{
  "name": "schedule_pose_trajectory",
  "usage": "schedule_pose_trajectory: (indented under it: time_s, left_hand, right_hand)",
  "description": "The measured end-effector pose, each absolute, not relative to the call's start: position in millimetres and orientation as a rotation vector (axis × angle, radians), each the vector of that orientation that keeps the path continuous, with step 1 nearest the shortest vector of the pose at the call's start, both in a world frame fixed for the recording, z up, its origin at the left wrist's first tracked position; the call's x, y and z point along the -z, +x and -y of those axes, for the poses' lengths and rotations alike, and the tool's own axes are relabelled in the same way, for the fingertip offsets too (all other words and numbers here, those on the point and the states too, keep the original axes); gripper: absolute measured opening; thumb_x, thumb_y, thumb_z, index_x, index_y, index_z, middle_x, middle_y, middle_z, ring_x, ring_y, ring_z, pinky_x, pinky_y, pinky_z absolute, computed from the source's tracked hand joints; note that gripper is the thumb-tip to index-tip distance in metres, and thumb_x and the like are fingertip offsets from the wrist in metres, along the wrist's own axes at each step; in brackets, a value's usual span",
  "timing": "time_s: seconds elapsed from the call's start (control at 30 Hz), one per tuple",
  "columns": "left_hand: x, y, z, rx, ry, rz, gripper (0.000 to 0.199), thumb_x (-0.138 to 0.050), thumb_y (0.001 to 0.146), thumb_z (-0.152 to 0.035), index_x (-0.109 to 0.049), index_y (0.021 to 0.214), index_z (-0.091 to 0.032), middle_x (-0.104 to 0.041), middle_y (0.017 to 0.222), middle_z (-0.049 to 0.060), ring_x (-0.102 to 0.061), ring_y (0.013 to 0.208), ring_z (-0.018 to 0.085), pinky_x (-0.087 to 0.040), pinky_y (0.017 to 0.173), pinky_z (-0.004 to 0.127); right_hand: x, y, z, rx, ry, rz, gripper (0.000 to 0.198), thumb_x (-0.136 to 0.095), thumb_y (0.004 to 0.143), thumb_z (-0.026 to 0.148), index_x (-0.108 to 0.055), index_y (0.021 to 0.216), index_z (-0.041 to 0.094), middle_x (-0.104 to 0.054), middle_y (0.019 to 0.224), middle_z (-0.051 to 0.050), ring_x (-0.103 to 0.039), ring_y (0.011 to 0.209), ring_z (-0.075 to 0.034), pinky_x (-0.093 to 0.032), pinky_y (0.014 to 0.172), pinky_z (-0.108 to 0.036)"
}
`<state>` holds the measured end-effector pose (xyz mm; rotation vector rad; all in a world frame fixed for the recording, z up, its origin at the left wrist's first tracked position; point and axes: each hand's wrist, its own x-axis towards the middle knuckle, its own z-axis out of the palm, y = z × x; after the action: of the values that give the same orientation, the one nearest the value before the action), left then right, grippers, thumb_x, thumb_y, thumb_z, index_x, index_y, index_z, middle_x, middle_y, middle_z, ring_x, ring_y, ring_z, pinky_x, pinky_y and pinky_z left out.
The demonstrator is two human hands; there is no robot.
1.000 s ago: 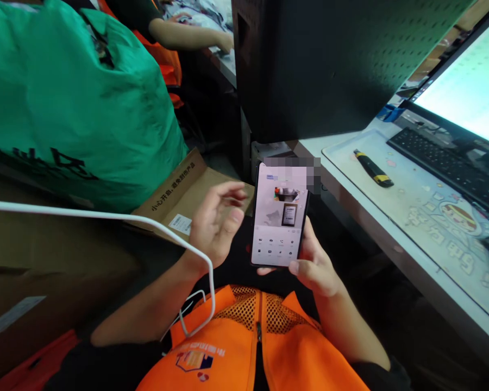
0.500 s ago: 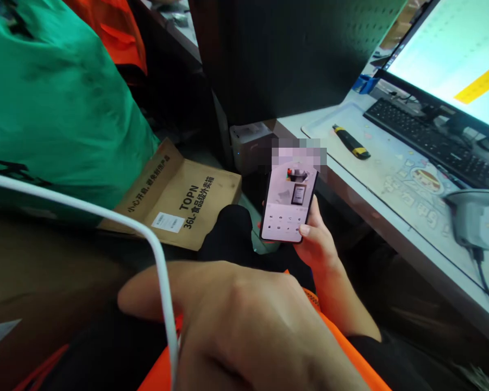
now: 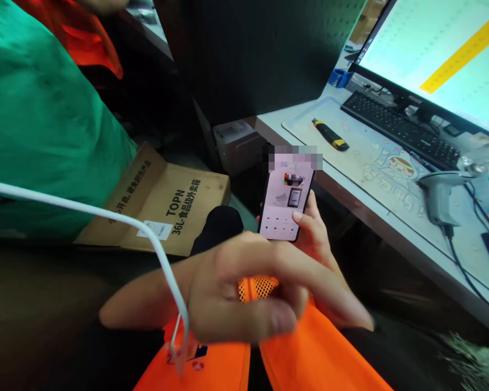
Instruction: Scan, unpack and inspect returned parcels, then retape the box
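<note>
A smartphone with a lit, pinkish screen is tilted up over my lap, held in my right hand. My right thumb lies on the lower right of the screen, which shows a picture and rows of small icons; its top is pixelated. Close to the camera, my left hand hovers in front of my orange mesh vest. Its fingers are loosely bent with a gap between them and the thumb, and nothing is in it. A white cable loops past the left wrist, apparently in front of it.
An open cardboard box lies left of my knees beside a green bag. On the desk at right are a yellow-black box cutter, a keyboard, a monitor and a grey scanner. A dark panel stands behind.
My left hand has drawn back from the camera and turned, so its thumb and bent fingers now show. The right thumb has shifted upward on the phone screen. The view has swung slightly right.
</note>
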<state>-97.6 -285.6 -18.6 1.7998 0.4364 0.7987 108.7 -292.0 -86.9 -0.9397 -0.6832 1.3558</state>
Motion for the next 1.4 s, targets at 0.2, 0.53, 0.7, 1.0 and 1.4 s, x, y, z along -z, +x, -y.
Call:
schedule_pose_trajectory:
  time_s: [0.2,0.53,0.7,1.0,1.4]
  left_hand:
    - [88.6,-110.5,246.7,-0.99,1.587,-0.396,0.016,-0.066,0.106,-0.029,-0.076,0.113,-0.02,-0.067,0.08,0.004,-0.06,0.066,0.013,-0.048,0.061,0.026]
    - [139.5,-136.3,219.0,-0.853,1.569,-0.764,0.03,-0.067,0.101,-0.042,-0.073,0.105,-0.012,-0.061,0.071,0.001,-0.057,0.063,0.012,-0.048,0.061,0.022]
    - [142.5,-160.9,187.5,-0.705,1.714,-0.868,0.032,-0.065,0.1,-0.048,-0.073,0.103,-0.017,-0.059,0.068,-0.001,-0.057,0.061,0.013,-0.046,0.059,0.024]
    - [150.3,-139.6,189.9,-0.934,1.497,-0.791,0.059,-0.065,0.096,-0.073,-0.069,0.123,-0.02,-0.073,0.115,0.012,-0.07,0.108,0.03,-0.057,0.099,0.043]
    - [129.5,-125.4,226.3,-1.015,1.251,-0.607,0.067,-0.065,0.102,-0.06,-0.06,0.152,-0.016,-0.064,0.151,0.014,-0.058,0.141,0.036,-0.046,0.122,0.048]
  right_hand:
    - [98.6,112.0,294.7,-1.199,-1.051,0.72,0.055,-0.09,0.079,0.037,-0.06,0.124,0.03,-0.077,0.114,0.001,-0.075,0.1,-0.022,-0.064,0.092,-0.037]
    - [124.5,96.9,293.7,-1.288,-1.082,0.715,0.047,-0.089,0.081,0.036,-0.065,0.119,0.028,-0.078,0.11,-0.001,-0.074,0.095,-0.02,-0.064,0.086,-0.031]
    - [123.7,80.4,293.6,-1.393,-0.998,0.569,0.05,-0.09,0.08,0.035,-0.065,0.123,0.029,-0.081,0.111,-0.001,-0.078,0.09,-0.023,-0.067,0.079,-0.034]
    - [134.5,60.1,273.7,-1.55,-0.721,0.542,0.07,-0.091,0.076,0.041,-0.064,0.14,0.033,-0.078,0.134,-0.006,-0.076,0.121,-0.032,-0.061,0.102,-0.047]
    - [141.7,60.1,279.4,-1.816,-0.653,0.768,0.092,-0.086,0.081,0.044,-0.045,0.162,0.038,-0.065,0.151,-0.012,-0.072,0.123,-0.038,-0.065,0.088,-0.057]
